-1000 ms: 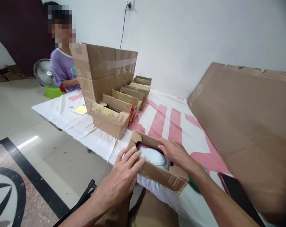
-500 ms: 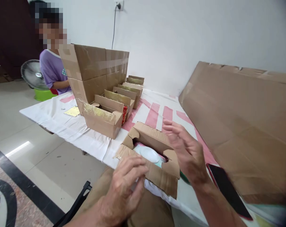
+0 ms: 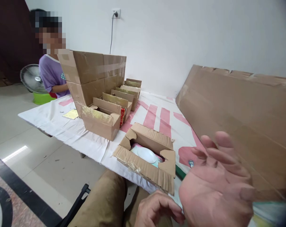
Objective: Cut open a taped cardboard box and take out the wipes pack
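A small open cardboard box (image 3: 143, 168) sits at the near edge of the table, flaps up. Inside it lies a white round dish-like item (image 3: 146, 154) on pink and pale-blue packing. My right hand (image 3: 216, 186) is lifted close to the camera to the right of the box, palm turned up, fingers stretched out, holding nothing. My left hand (image 3: 157, 209) is low at the bottom of the view, below the box's front corner, with its fingers curled under; what they hold, if anything, is hidden. Neither hand touches the box.
A white cloth with red stripes (image 3: 157, 116) covers the table. A row of small open boxes (image 3: 100, 121) runs back beside a tall carton (image 3: 93, 74). A big flat cardboard sheet (image 3: 240, 107) leans at the right. A person in a purple shirt (image 3: 51, 74) sits at the far left by a fan (image 3: 29, 78).
Both hands have left the box. My right hand rose toward the camera and turned palm up; my left hand dropped toward my lap. The box's flaps now stand open.
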`<act>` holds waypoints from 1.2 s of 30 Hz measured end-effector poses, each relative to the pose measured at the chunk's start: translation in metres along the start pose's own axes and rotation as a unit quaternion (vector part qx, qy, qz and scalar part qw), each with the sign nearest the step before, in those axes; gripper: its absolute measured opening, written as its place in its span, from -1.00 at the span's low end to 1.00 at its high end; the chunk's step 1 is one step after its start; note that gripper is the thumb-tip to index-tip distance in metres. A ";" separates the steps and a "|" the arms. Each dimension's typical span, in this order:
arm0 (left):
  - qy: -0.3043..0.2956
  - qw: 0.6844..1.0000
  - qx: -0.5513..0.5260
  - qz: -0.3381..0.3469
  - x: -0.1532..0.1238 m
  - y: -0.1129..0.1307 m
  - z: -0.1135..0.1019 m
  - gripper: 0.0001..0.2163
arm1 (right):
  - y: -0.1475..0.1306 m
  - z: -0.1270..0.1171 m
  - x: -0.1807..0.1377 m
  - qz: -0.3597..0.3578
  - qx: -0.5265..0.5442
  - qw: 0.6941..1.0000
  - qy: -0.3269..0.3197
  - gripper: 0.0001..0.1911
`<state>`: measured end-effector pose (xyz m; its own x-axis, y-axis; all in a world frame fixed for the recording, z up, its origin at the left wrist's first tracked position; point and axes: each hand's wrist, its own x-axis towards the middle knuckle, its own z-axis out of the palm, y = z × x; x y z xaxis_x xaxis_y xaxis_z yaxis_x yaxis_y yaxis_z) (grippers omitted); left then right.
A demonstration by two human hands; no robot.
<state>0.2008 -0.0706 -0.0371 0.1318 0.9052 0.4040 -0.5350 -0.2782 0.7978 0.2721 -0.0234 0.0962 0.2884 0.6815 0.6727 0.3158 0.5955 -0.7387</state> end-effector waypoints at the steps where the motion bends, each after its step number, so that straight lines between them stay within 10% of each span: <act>1: 0.000 1.000 0.000 0.007 0.000 0.002 0.000 -0.58 | 0.000 -0.001 -0.002 -0.009 -0.012 1.000 0.005 -0.38; 5: -0.012 0.997 0.067 0.025 0.005 0.016 -0.003 -0.54 | 0.004 -0.004 -0.008 -0.047 0.009 0.997 -0.056 -0.52; 9: -0.130 0.962 0.228 0.073 0.009 0.034 -0.018 -0.81 | 0.031 -0.004 0.011 -0.041 -0.066 0.966 -0.246 -0.79; 13: -0.064 0.859 0.459 0.218 0.029 0.061 -0.042 -0.72 | 0.078 0.005 0.039 0.017 -0.236 0.855 -0.461 -0.72; 16: -0.013 0.747 0.642 0.176 0.044 0.078 -0.060 -0.63 | 0.100 0.016 0.050 0.028 -0.352 0.731 -0.584 -0.38; 21: -0.085 0.722 0.675 0.125 0.039 0.075 -0.081 -0.72 | 0.103 0.036 0.043 0.025 -0.405 0.610 -0.680 0.01; 29: -0.013 0.706 0.670 0.231 0.039 0.037 -0.094 -0.80 | 0.124 0.034 0.029 0.018 -0.395 0.668 -0.630 -0.16; 36: -0.008 0.700 0.682 0.211 0.045 0.038 -0.087 -0.77 | 0.095 0.031 0.040 0.083 -0.266 0.839 -0.467 -0.38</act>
<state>0.1136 -0.0121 -0.0275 0.2179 0.6487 0.7291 0.7635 -0.5787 0.2867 0.2853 0.0736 0.0520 -0.3869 0.9207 0.0511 0.7725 0.3539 -0.5272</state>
